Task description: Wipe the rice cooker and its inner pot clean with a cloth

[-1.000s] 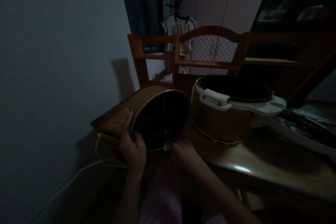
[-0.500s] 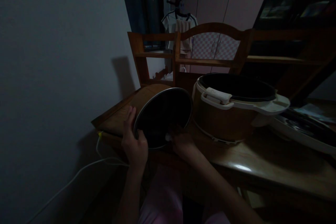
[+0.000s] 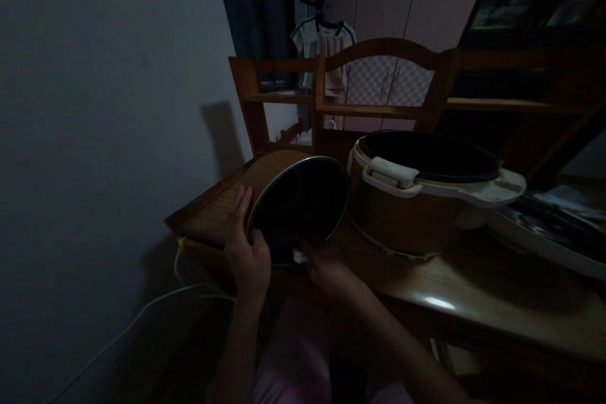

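A round inner pot (image 3: pixel 303 202), dark inside with a thin silvery rim and a brownish outside, lies tilted on its side with its mouth toward me. My left hand (image 3: pixel 247 259) grips its left rim, thumb over the edge and fingers along the outer wall. At the lower part of the mouth is my right hand (image 3: pixel 326 267), closed around a small white wad (image 3: pixel 300 256) that looks like tissue or cloth; the dim light hides which. To the right stands a cooker body (image 3: pixel 402 214) with a white handle and a dark open top.
The wooden desk (image 3: pixel 426 281) carries a cooker lid (image 3: pixel 544 230) at the right. A wooden shelf rack (image 3: pixel 374 110) runs along the back. The wall (image 3: pixel 118 107) borders the left side, where a white cable (image 3: pixel 142 312) hangs.
My right hand and the white wad have shifted slightly left and down along the pot's lower rim. My left hand and the pot have moved slightly right.
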A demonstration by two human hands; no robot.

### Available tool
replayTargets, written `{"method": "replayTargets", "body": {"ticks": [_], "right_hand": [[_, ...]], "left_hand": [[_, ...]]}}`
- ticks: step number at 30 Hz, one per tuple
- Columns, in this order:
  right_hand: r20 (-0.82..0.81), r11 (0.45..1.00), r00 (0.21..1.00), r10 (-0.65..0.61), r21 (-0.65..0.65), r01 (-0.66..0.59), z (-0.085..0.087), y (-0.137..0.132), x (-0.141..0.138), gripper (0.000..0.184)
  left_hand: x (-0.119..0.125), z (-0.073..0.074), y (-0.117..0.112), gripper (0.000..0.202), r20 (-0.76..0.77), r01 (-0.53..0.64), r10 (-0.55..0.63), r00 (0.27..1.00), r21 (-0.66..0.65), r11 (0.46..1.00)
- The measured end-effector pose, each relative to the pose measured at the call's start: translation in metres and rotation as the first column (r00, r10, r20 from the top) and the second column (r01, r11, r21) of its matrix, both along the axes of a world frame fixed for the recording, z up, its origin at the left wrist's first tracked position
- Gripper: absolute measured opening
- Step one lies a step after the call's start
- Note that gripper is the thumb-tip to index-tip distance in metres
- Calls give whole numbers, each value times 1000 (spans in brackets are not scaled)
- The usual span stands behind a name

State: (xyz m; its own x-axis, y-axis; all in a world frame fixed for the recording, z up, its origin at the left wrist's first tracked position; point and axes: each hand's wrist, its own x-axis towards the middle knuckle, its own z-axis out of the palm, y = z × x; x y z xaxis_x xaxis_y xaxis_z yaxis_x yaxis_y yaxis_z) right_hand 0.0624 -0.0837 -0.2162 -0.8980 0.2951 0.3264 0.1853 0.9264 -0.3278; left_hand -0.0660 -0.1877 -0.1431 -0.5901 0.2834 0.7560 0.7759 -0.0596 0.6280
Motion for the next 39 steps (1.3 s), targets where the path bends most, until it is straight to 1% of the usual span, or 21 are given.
{"method": "replayTargets", "body": {"ticks": [4, 9, 12, 17, 20, 23, 30, 33, 39], "right_hand": [[14, 1000, 1000, 16, -12, -16, 0, -2, 0, 60], [66, 999, 997, 29, 18, -31, 5, -2, 0, 56], [90, 999, 996, -8, 48, 3, 6, -2, -1, 55], [119, 991, 987, -104, 101, 92, 6, 5, -1, 46], [105, 983, 983, -151, 123, 138, 7, 10, -2, 48], [84, 980, 983, -164, 132, 152, 8, 11, -2, 51], [76, 992, 992, -100, 90, 93, 5, 15, 3, 50], [59, 997, 996, -60, 56, 56, 4, 12, 4, 51], [24, 1000, 999, 23, -8, -23, 0, 6, 3, 61]], "left_hand": [[0, -1, 0, 74, 11, 4, -4, 1000, 21, 1000], [0, -1, 1, 73, 19, 14, -14, 1000, 14, 1000], [1, -1, 0, 74, 21, 10, -10, 1000, 10, 1000], [2, -1, -1, 76, -9, -3, 4, 1000, 7, 1000], [1, 0, -1, 77, -18, -1, 1, 1000, -3, 1000], [1, 0, 0, 78, -29, -1, 0, 1000, -13, 1000], [2, 1, 3, 78, -7, 6, -6, 1000, 3, 1000], [3, 3, 5, 76, -6, 17, -17, 1000, 10, 1000], [4, 4, 6, 77, 3, 26, -26, 1000, 10, 1000]]}}
